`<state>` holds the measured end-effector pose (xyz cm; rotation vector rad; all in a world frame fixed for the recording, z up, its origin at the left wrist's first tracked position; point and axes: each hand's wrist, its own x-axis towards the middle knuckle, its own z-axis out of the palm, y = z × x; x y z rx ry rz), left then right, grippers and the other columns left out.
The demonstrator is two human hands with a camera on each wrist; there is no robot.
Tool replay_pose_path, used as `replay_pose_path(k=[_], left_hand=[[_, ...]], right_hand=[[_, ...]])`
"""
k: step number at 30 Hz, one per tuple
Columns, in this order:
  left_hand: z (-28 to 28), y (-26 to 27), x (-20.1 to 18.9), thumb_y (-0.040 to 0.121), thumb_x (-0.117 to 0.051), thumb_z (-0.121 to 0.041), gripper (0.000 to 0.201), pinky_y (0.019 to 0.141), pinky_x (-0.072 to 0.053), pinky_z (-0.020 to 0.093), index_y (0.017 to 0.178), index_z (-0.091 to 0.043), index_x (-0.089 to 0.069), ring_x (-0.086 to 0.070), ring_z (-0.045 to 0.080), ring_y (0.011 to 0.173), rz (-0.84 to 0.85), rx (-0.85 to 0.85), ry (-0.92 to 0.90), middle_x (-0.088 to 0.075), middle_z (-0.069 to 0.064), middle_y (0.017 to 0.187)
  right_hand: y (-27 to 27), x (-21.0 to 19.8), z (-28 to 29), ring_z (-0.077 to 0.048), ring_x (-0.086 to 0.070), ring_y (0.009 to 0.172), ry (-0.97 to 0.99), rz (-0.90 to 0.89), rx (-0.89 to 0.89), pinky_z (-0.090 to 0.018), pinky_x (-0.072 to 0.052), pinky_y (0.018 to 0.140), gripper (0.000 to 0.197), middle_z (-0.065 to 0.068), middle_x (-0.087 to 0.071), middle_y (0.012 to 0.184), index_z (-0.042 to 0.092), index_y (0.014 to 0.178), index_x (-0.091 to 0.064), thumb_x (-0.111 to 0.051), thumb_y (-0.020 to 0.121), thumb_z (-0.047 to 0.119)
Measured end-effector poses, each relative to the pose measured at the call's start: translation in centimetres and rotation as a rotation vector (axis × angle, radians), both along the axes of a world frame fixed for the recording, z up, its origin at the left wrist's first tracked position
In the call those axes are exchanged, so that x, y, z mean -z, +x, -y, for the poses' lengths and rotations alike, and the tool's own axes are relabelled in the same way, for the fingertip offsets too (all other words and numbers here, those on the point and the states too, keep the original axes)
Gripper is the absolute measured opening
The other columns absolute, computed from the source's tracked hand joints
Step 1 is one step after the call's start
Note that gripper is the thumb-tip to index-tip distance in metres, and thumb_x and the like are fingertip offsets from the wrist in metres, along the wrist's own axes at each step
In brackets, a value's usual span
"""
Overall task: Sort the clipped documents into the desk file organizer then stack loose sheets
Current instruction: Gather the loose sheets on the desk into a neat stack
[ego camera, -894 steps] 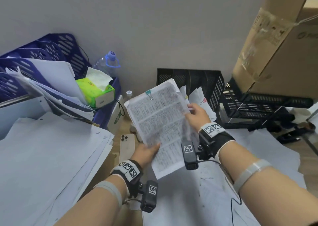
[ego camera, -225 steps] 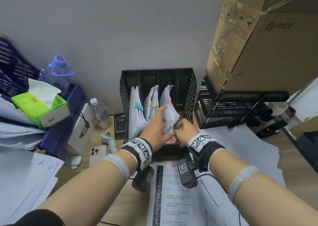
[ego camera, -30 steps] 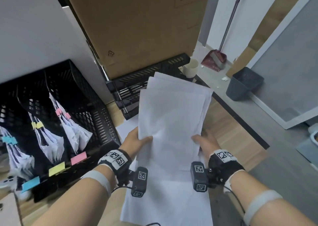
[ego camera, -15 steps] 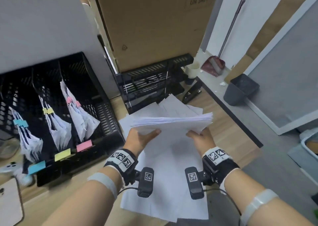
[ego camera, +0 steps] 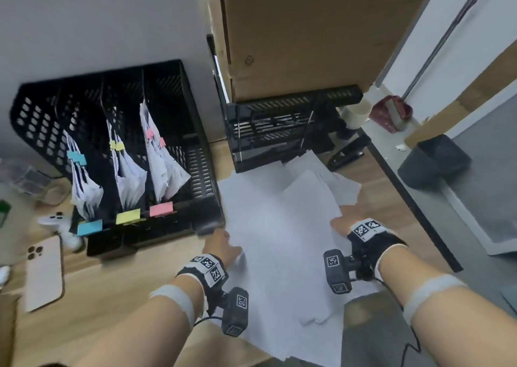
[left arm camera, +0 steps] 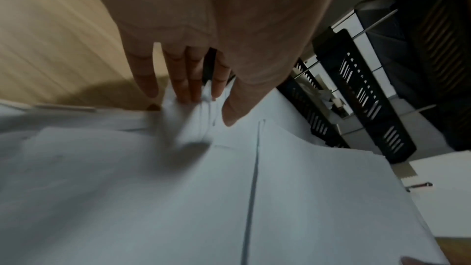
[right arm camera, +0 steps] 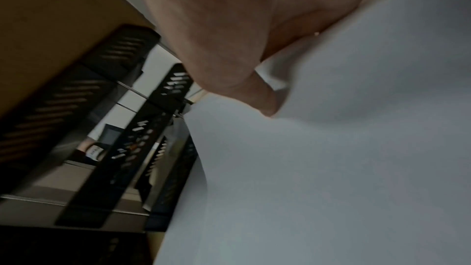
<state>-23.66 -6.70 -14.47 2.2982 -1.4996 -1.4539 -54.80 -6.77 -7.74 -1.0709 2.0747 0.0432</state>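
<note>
Evidently the clipped documents [ego camera: 126,168] already stand in the organizer [ego camera: 195,154], while the sheets [ego camera: 279,226] lie unsquared on the bench [ego camera: 112,296], left hand [ego camera: 221,247] pinching their edge, right hand [ego camera: 342,225] gripping the opposite side.

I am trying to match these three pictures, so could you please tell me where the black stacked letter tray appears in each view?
Head: black stacked letter tray sits upper centre, under the cardboard box.
Left wrist: the tray runs along the right edge, beyond the left hand.
Right wrist: it fills the left half, left of the right hand.
Shared landmark: the loose sheets, whose far edge lies by the tray.
</note>
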Motion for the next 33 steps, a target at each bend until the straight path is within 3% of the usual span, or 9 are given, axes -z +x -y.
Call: replay_pose_path(k=[3,8,11,15,19,21,25,30,33], left_hand=[[-0.9,-0.1,0.1,0.084,-0.074,-0.02,0.045,0.093,-0.049,0.032,0.123,-0.011,-0.053,-0.064,0.03,0.108,0.044,0.091,-0.052,-0.068,0.012,0.116],[-1.3,-1.5,-0.1,0.085,-0.071,-0.031,0.023,0.08,-0.048,0.03,0.087,-0.023,-0.051,-0.06,0.022,0.087,0.097,0.201,0.013,-0.063,-0.002,0.091],[-0.9,-2.0,-0.2,0.089,-0.069,-0.032,0.032,0.074,-0.041,0.026,0.069,-0.022,-0.046,-0.056,0.023,0.084,0.15,0.305,0.025,-0.06,0.001,0.088],[-0.4,-1.6,-0.6,0.088,-0.07,-0.034,0.035,0.069,-0.039,0.022,0.062,-0.02,-0.051,-0.059,0.022,0.081,0.18,0.328,0.062,-0.059,-0.002,0.073],[-0.3,-0.2,-1.7,0.088,-0.069,-0.045,0.028,0.076,-0.043,0.022,0.076,-0.021,-0.06,-0.069,0.027,0.098,0.252,0.386,0.091,-0.074,0.007,0.1],[-0.3,0.5,-2.0,0.088,-0.068,-0.048,0.037,0.073,-0.041,0.023,0.068,-0.02,-0.057,-0.068,0.026,0.092,0.265,0.401,0.077,-0.073,0.008,0.094],[-0.8,1.7,-3.0,0.09,-0.064,-0.05,0.048,0.067,-0.039,0.027,0.059,-0.017,-0.048,-0.055,0.025,0.071,0.246,0.321,-0.011,-0.057,0.003,0.067],[-2.0,2.5,-3.0,0.097,-0.06,-0.032,0.041,0.063,-0.038,0.031,0.061,-0.018,-0.047,-0.05,0.027,0.068,-0.033,-0.049,-0.276,-0.053,0.003,0.065],[-2.3,2.0,-1.8,0.1,-0.054,-0.027,0.035,0.067,-0.039,0.033,0.066,-0.022,-0.048,-0.05,0.028,0.07,-0.097,-0.217,-0.304,-0.055,0.006,0.069]], right_hand=[[0.6,2.1,-0.4,-0.029,-0.051,0.086,0.057,-0.024,0.019,-0.032,-0.043,0.086,0.017,-0.015,-0.061,0.107,0.011,0.097,-0.057,-0.045,0.088,0.02],[1.2,3.6,-1.8,-0.024,-0.048,0.086,-0.022,0.08,0.136,-0.025,-0.035,0.075,0.026,-0.018,-0.061,0.116,0.003,0.111,-0.057,-0.041,0.092,0.006],[0.4,3.6,-3.1,-0.023,-0.05,0.086,-0.087,0.137,0.309,-0.024,-0.035,0.075,0.032,-0.017,-0.062,0.111,0.001,0.118,-0.057,-0.04,0.092,0.002],[-1.7,3.7,-5.1,-0.028,-0.057,0.092,-0.091,0.198,0.514,-0.03,-0.041,0.08,0.037,-0.017,-0.063,0.12,0.005,0.127,-0.056,-0.043,0.092,0.006],[-2.8,3.6,-6.3,-0.033,-0.058,0.095,-0.1,0.21,0.623,-0.033,-0.043,0.084,0.038,-0.019,-0.061,0.125,0.009,0.129,-0.056,-0.046,0.092,0.011],[-2.9,3.5,-6.5,-0.031,-0.055,0.091,-0.103,0.213,0.633,-0.031,-0.041,0.081,0.039,-0.02,-0.06,0.128,0.009,0.131,-0.054,-0.046,0.093,0.011],[-2.2,3.3,-6.2,-0.03,-0.055,0.09,-0.121,0.232,0.669,-0.031,-0.04,0.079,0.039,-0.02,-0.06,0.126,0.005,0.131,-0.053,-0.046,0.092,0.007],[-1.2,2.7,-4.9,-0.031,-0.056,0.09,-0.138,0.233,0.633,-0.032,-0.041,0.079,0.033,-0.015,-0.06,0.108,0.002,0.124,-0.055,-0.047,0.092,0.008],[-0.9,2.2,-3.4,-0.032,-0.059,0.093,-0.145,0.195,0.569,-0.033,-0.046,0.08,0.035,-0.017,-0.063,0.112,0.006,0.125,-0.057,-0.049,0.092,0.015]])
